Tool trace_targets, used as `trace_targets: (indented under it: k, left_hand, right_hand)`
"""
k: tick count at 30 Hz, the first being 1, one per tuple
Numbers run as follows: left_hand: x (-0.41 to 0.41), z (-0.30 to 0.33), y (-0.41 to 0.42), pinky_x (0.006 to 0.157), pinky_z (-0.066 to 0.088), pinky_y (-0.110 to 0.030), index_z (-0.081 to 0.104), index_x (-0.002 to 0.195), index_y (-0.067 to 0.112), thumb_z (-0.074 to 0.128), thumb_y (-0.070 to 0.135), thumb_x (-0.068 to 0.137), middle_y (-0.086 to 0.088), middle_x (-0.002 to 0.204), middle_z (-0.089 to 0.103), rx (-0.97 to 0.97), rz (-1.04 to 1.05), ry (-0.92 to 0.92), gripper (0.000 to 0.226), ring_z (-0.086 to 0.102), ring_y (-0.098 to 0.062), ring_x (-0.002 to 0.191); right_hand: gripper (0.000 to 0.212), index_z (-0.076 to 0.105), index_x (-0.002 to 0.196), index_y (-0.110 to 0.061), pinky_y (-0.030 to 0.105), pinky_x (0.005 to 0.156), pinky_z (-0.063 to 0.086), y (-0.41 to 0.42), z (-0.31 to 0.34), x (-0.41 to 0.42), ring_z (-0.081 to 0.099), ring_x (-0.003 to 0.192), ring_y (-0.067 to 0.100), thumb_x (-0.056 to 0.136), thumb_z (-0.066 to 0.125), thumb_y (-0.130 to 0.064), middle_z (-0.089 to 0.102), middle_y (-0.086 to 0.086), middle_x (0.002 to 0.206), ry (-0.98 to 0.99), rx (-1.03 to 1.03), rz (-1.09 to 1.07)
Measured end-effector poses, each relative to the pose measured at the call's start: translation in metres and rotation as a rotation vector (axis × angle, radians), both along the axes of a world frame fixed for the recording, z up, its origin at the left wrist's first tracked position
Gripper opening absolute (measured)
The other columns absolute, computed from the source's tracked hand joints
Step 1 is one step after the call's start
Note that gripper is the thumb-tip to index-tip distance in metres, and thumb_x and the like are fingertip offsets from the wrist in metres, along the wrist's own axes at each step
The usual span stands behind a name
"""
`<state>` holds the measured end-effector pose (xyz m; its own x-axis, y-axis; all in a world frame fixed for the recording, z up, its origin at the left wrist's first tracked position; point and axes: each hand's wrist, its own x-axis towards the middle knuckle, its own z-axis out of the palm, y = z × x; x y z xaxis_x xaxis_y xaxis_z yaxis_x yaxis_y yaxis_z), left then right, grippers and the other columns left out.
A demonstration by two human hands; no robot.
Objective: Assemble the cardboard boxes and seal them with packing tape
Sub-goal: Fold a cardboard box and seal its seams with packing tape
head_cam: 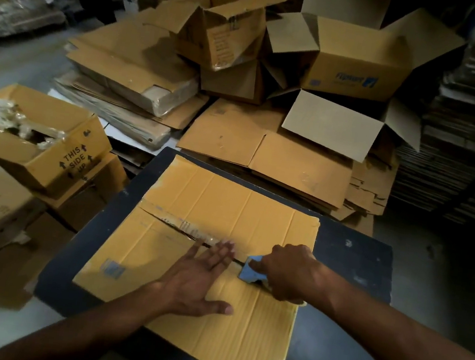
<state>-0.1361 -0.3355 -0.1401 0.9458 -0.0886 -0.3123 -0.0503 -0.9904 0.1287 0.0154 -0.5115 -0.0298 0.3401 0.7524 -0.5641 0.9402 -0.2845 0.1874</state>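
At frame centre, the left hand (202,278) is pressing flat on the cardboard box (193,234), grip wide. The right hand (287,271) is gripping a blue tape dispenser (250,269) at the seam.

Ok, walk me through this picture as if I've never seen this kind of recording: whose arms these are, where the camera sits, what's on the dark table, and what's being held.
No machine here: a person works with bare hands, and the single camera sits on their head, looking forward and down. On the dark table lies a cardboard box, its flaps folded shut so the seam faces up. The left hand lies flat on it, fingers straight beside the seam. The right hand grips a blue tape dispenser set on that seam. Beyond the table are flattened cartons and several open boxes. At left stands a box marked THIS SIDE UP.
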Motion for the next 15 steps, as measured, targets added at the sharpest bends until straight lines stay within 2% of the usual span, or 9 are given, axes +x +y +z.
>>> trace_targets:
  k: [3, 7, 11, 15]
  left_hand:
    - [0.013, -0.012, -0.036, 0.127, -0.009, -0.05, -0.01, 0.163, 0.007, 0.015, 0.096, 0.085, -0.008, 0.171, -0.02, -0.025, 0.021, -0.06, 0.121, -0.025, -0.017, 0.156]
    - [0.014, -0.017, -0.041, 0.128, -0.003, -0.048, -0.005, 0.164, 0.006, 0.015, 0.095, 0.086, -0.01, 0.172, -0.011, 0.013, 0.06, -0.082, 0.12, -0.018, -0.018, 0.158]
    - [0.013, -0.018, -0.042, 0.128, -0.005, -0.048, -0.005, 0.165, 0.008, 0.013, 0.095, 0.086, -0.009, 0.173, -0.011, 0.007, 0.065, -0.091, 0.119, -0.018, -0.017, 0.158]
    - [0.012, -0.016, -0.041, 0.128, -0.008, -0.046, -0.007, 0.164, 0.009, 0.013, 0.094, 0.087, -0.008, 0.172, -0.016, 0.023, 0.054, -0.089, 0.117, -0.021, -0.016, 0.157]
  right_hand:
    - [0.039, 0.055, 0.139, -0.027, 0.037, 0.065, 0.049, 0.002, 0.0, -0.005, 0.057, 0.079, 0.023, 0.1, 0.059, -0.036, 0.063, 0.008, 0.108, -0.008, 0.009, -0.004]
    - [0.036, 0.055, 0.139, -0.026, 0.036, 0.067, 0.044, 0.005, 0.01, -0.004, 0.065, 0.091, 0.026, 0.104, 0.053, -0.033, 0.066, 0.005, 0.107, -0.018, -0.036, 0.004]
    - [0.038, 0.055, 0.141, -0.024, 0.035, 0.067, 0.041, 0.003, 0.017, -0.009, 0.054, 0.081, 0.02, 0.104, 0.055, -0.032, 0.063, 0.002, 0.103, -0.023, -0.052, -0.025]
    - [0.033, 0.061, 0.131, -0.021, 0.036, 0.07, 0.051, -0.016, 0.019, -0.007, 0.063, 0.089, 0.022, 0.101, 0.063, -0.032, 0.064, 0.0, 0.103, -0.032, -0.096, -0.089]
